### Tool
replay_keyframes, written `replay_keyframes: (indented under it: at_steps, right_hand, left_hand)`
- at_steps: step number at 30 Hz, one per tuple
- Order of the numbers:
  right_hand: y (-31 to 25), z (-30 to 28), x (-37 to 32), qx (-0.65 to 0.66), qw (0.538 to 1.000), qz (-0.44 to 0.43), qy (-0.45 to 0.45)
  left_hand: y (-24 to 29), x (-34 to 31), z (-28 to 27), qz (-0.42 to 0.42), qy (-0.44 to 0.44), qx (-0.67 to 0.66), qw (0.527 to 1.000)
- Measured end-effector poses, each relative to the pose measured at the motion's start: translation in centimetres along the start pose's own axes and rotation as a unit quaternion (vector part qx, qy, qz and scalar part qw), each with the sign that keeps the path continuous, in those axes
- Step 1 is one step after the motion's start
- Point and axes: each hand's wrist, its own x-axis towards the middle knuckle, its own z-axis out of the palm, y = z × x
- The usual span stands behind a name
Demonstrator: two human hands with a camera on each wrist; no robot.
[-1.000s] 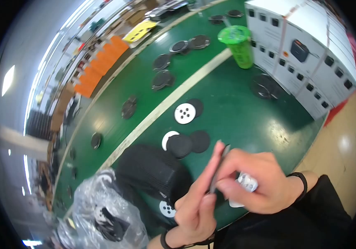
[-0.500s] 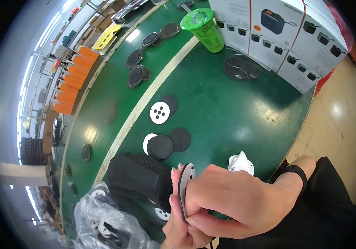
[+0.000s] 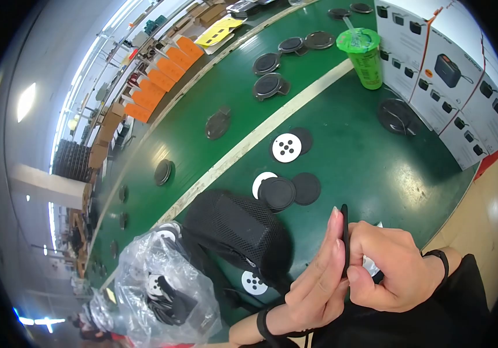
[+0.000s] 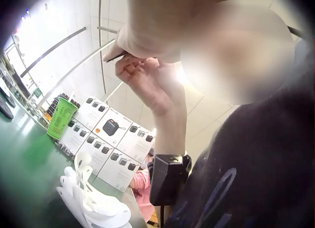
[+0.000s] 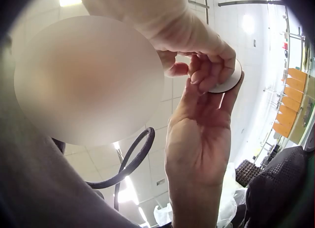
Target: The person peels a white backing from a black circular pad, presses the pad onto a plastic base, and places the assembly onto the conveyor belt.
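Between both hands, a thin round disc with a black edge [image 3: 345, 240] stands on end in the head view; its white face [image 5: 230, 82] shows in the right wrist view. My left hand [image 3: 315, 287] holds it from the left, long fingers upright along its back and thumb low at its edge. From the other side my right hand [image 3: 391, 267] has its fingers curled against the white face, thumb at the lower edge. White curled cut-out scraps [image 4: 91, 198] lie on the table, mostly hidden behind the right hand in the head view.
On the green table [image 3: 353, 162] are a black mesh-fabric case [image 3: 240, 229], a clear plastic bag [image 3: 162, 290] of discs, a white disc with holes [image 3: 286, 148] and black discs [image 3: 277, 194]. A green drink cup [image 3: 366, 64] stands beside stacked product boxes [image 3: 440, 81].
The head view swung and came back. Half a second ago the disc's white face showed in the head view; now it is seen edge-on between the hands, which stay on it.
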Motion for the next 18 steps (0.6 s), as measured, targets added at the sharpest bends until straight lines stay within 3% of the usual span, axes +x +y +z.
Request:
replay_keyframes:
  at_steps: [2, 6, 9, 11, 12, 15, 18]
  right_hand:
    - [0.0, -0.1, 0.1, -0.014, 1.0, -0.01, 0.001]
    - [0.7, -0.1, 0.8, 0.034, 0.997, -0.062, 0.006]
    - [1.0, -0.6, 0.6, 0.111, 0.994, 0.021, -0.001]
    - [1.5, -0.9, 0.1, 0.168, 0.985, 0.04, -0.005]
    - [1.9, -1.0, 0.0, 0.199, 0.979, 0.047, -0.01]
    - [3.2, -2.4, -1.1, 0.185, 0.983, 0.011, -0.002]
    - [3.9, -4.6, -2.4, -0.018, 0.995, -0.098, -0.022]
  left_hand:
    - [0.0, 0.1, -0.1, -0.003, 0.004, -0.006, 1.0]
    - [0.5, 0.3, -0.9, -0.093, 0.028, -0.089, 0.991]
    - [0.5, 0.5, -1.2, -0.198, 0.077, -0.125, 0.969]
    - [0.0, 0.2, -1.2, -0.198, 0.132, -0.113, 0.965]
    - [0.2, 0.0, -1.8, -0.256, 0.16, -0.078, 0.95]
    - [-1.2, 1.0, -3.4, -0.35, 0.181, -0.3, 0.869]
    - [-2.4, 1.6, -4.4, -0.377, 0.176, -0.295, 0.86]
